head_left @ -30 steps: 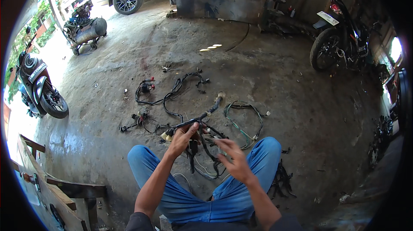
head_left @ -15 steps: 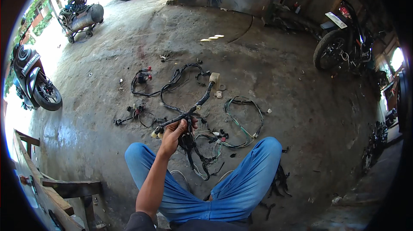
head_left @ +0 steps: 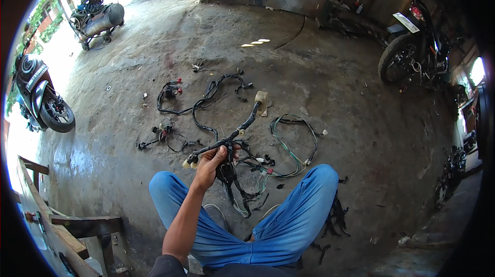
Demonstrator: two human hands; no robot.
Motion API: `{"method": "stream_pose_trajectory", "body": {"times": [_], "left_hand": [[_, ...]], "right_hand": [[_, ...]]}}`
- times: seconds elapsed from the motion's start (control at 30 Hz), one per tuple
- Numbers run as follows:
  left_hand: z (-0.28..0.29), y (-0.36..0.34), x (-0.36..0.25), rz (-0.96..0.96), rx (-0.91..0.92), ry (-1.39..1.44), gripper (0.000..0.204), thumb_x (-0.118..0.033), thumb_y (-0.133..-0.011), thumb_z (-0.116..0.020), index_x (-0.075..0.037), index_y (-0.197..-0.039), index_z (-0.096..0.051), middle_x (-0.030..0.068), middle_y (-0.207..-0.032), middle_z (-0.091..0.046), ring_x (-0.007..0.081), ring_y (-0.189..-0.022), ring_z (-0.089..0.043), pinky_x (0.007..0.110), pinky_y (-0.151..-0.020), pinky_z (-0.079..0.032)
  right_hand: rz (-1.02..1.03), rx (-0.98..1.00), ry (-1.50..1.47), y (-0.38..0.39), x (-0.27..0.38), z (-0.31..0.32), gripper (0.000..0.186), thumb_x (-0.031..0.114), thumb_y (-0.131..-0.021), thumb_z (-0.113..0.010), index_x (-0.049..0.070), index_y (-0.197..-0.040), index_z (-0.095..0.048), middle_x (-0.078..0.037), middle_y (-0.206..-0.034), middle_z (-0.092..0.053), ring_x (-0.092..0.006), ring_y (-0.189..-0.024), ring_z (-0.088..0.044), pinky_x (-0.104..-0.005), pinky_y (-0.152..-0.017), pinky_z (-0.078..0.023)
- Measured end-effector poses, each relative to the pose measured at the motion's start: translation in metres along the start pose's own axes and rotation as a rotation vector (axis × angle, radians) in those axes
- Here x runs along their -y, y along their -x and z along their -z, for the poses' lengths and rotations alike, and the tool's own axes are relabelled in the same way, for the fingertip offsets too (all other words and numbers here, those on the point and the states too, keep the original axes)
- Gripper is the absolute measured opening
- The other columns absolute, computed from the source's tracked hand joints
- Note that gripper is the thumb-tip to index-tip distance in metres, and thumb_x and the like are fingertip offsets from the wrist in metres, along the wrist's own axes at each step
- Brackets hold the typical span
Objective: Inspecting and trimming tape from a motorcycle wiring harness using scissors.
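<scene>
Wire harness [head_left: 249, 122]: black, branched, with pale connector [head_left: 262, 97] at far end.
Left hand [head_left: 210, 166]: thumb uppermost, fingers closed around the harness.
Right hand: its fingers I cannot tell.

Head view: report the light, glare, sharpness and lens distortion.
In the head view, daylight washes out the background behind the dark motorcycle with a pale front fender; head view, left side: glare whitens the grey concrete floor; the head view's fisheye rim blackens the corners; mid head view, the bare left hand and black-taped wiring harness look fairly sharp.
</scene>
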State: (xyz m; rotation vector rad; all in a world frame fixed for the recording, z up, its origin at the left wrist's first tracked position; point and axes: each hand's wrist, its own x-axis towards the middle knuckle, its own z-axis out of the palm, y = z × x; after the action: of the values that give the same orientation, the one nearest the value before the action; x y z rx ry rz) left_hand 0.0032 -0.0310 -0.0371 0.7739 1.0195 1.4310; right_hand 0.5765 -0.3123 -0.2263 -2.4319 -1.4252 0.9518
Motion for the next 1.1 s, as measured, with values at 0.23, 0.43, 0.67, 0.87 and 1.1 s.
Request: {"method": "stream_pose_trajectory", "body": {"times": [0.23,0.43,0.67,0.87,1.1], "left_hand": [[0.0,0.0,0.002,0.015,-0.042,0.028,0.047,-0.037,-0.105,-0.055,0.006,-0.122,-0.064,0.0098,-0.094,-0.07,0.0148,-0.08,-0.068,0.028,-0.073,-0.055],[0.002,0.001,-0.002,0.007,-0.017,0.044,0.048,-0.04,-0.105,-0.054,0.003,-0.123,-0.066,0.0072,-0.096,-0.07,0.0125,-0.085,-0.066,0.026,-0.076,-0.053],[0.001,-0.001,0.001,0.034,-0.019,0.05,0.047,-0.038,-0.103,-0.057,0.002,-0.127,-0.062,0.0035,-0.097,-0.067,0.011,-0.083,-0.065,0.026,-0.073,-0.053],[0.004,0.008,-0.007,0.042,-0.1,0.039,0.04,-0.034,-0.097,-0.069,-0.002,-0.12,-0.067,-0.0003,-0.093,-0.069,0.0049,-0.078,-0.061,0.02,-0.069,-0.047],[0.011,0.004,0.008,0.01,-0.09,0.043,0.035,-0.035,-0.098,-0.068,-0.004,-0.114,-0.068,-0.0003,-0.091,-0.068,0.0039,-0.075,-0.06,0.021,-0.066,-0.046]], "right_hand": [[0.08,0.069,-0.005,-0.002,-0.003,-0.008,0.027,0.012,-0.096,-0.058,-0.006,-0.116,-0.064,-0.019,-0.106,-0.07,-0.0296,-0.097,-0.068,-0.0415,-0.086,-0.053],[0.154,0.133,-0.005,-0.004,-0.009,-0.015,0.026,0.012,-0.096,-0.059,-0.006,-0.115,-0.064,-0.018,-0.104,-0.071,-0.0292,-0.095,-0.068,-0.0418,-0.084,-0.053],[0.208,0.18,-0.009,0.012,-0.025,-0.013,0.025,0.012,-0.096,-0.06,-0.006,-0.114,-0.064,-0.017,-0.101,-0.071,-0.0288,-0.092,-0.069,-0.0422,-0.081,-0.054],[-0.131,0.149,-0.669,-0.032,0.046,-0.006,0.017,0.014,-0.097,-0.064,-0.001,-0.104,-0.066,-0.008,-0.083,-0.067,-0.0182,-0.067,-0.065,-0.03,-0.058,-0.051],[0.369,-0.281,-0.103,-0.137,0.124,-0.04,0.028,0.018,-0.096,-0.059,-0.002,-0.116,-0.061,-0.015,-0.105,-0.064,-0.032,-0.097,-0.064,-0.0429,-0.085,-0.051]]}}
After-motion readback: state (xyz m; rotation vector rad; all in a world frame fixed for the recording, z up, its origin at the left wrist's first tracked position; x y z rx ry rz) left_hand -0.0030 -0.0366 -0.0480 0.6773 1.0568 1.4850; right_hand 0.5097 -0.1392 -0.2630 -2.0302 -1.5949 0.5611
